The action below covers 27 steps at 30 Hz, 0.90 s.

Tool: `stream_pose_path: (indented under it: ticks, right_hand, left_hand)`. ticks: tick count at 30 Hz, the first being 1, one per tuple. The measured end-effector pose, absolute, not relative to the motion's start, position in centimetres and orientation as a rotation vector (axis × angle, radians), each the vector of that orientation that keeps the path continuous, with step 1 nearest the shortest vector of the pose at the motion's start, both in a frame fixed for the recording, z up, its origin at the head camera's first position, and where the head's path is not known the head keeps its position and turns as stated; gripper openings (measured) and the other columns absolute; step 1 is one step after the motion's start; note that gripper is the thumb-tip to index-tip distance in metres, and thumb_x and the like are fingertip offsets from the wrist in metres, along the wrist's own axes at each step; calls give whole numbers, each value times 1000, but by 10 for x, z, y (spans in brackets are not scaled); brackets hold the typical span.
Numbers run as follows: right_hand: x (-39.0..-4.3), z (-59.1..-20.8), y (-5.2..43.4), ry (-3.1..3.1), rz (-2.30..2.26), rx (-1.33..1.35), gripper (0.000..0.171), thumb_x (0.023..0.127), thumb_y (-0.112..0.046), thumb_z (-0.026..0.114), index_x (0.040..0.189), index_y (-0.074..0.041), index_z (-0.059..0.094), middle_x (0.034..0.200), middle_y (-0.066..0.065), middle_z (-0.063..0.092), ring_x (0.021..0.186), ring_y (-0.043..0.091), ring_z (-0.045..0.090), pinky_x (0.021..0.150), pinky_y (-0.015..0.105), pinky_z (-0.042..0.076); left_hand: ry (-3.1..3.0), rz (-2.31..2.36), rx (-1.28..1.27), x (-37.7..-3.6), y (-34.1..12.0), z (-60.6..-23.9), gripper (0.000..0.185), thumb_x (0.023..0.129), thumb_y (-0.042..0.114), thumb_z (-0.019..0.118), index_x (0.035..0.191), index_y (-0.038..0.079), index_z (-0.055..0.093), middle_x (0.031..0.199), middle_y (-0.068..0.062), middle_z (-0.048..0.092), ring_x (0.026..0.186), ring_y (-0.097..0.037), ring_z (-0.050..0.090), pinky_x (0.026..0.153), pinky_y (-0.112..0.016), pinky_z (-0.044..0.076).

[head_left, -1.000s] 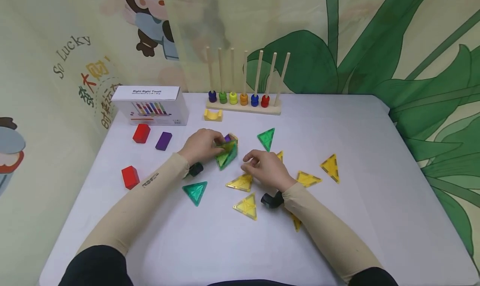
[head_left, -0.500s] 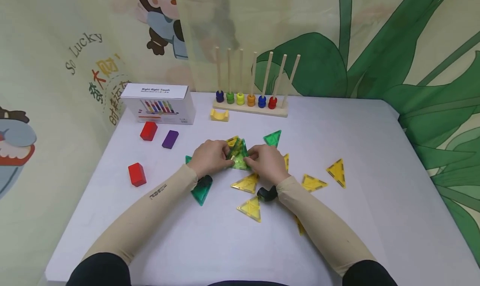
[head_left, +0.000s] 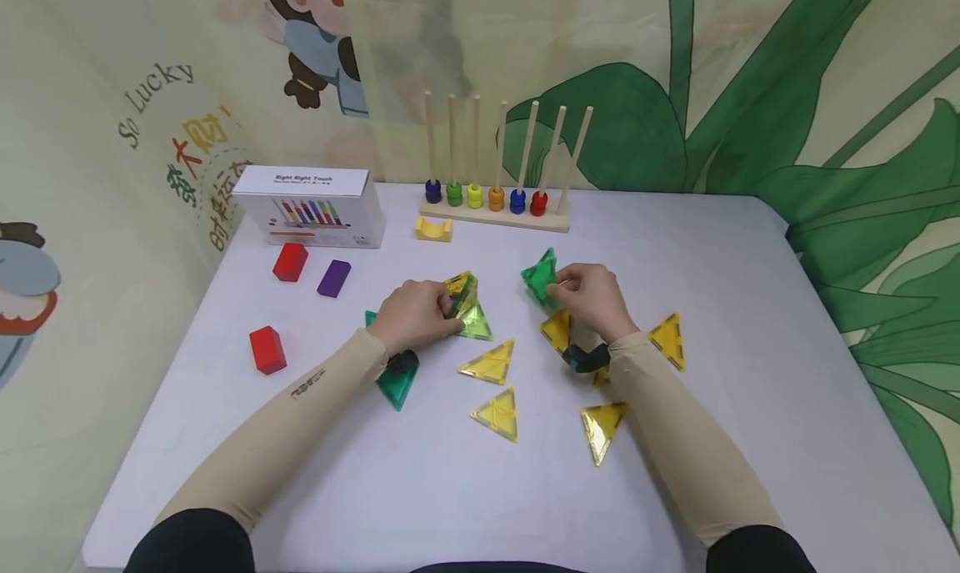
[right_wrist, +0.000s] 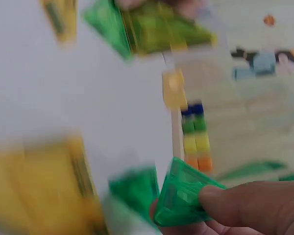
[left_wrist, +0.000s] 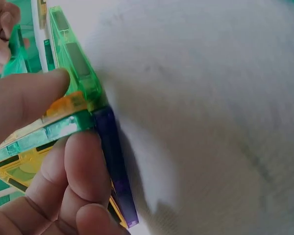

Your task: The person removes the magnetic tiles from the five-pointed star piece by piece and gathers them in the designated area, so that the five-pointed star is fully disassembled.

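My left hand (head_left: 416, 314) grips a joined cluster of translucent magnetic tiles (head_left: 474, 319), green, yellow and purple. Close up in the left wrist view, the thumb and fingers pinch a green-edged tile, with a light green tile (left_wrist: 76, 54) and a purple tile (left_wrist: 112, 161) meeting beside the fingertips. Farther right, my right hand (head_left: 596, 298) pinches a green triangular tile (right_wrist: 179, 196) between thumb and fingers. Behind it lies a second green tile (right_wrist: 132, 188), blurred. A yellow tile (head_left: 557, 331) lies just below the right hand. Fingers partly hide the cluster.
Several yellow triangles, such as this yellow tile (head_left: 497, 414), lie on the white table. A teal tile (head_left: 397, 381) is partly under the left wrist. Red blocks (head_left: 267, 350), a purple block (head_left: 333, 278), a yellow arch (head_left: 433, 228), a box (head_left: 307, 208) and a peg rack (head_left: 495, 214) stand beyond.
My right hand came in to the cluster, then moved away to the right and now pinches a green tile. The left hand stays on the cluster, which has been turned.
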State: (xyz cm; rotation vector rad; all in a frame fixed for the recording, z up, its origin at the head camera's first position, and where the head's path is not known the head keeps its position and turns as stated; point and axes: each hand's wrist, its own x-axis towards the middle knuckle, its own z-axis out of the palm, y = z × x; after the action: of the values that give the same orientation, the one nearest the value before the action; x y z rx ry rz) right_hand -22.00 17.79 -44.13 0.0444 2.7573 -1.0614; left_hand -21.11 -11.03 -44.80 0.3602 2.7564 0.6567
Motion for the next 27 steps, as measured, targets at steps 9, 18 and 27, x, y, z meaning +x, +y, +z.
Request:
stream_pose_path:
  ticks: [9, 18, 27]
  right_hand:
    - [-232, -444, 249, 2797, -895, 276, 41, 100, -28, 64, 128, 2, 65, 118, 26, 71, 97, 32, 66, 75, 36, 52]
    - [-224, -445, 235, 3017, -711, 285, 32, 99, -29, 63, 116, -3, 68, 95, 18, 72, 81, 31, 63, 62, 36, 46]
    - [-215, -440, 132, 2717, -750, -325, 48, 95, -38, 75, 135, -13, 67, 120, 8, 70, 106, 26, 63, 91, 42, 55]
  left_hand:
    - [2696, 668, 394, -206, -113, -448, 34, 87, 44, 82, 82, 14, 65, 74, 1, 64, 69, -16, 57, 62, -29, 42]
    - [2646, 734, 419, -202, -114, -443, 26, 94, 31, 73, 106, 8, 74, 78, -1, 69, 68, -14, 59, 64, -26, 46]
    - [2652, 790, 463, -203, -114, -443, 33, 93, 22, 71, 120, 4, 72, 79, -1, 69, 68, -13, 58, 67, -26, 46]
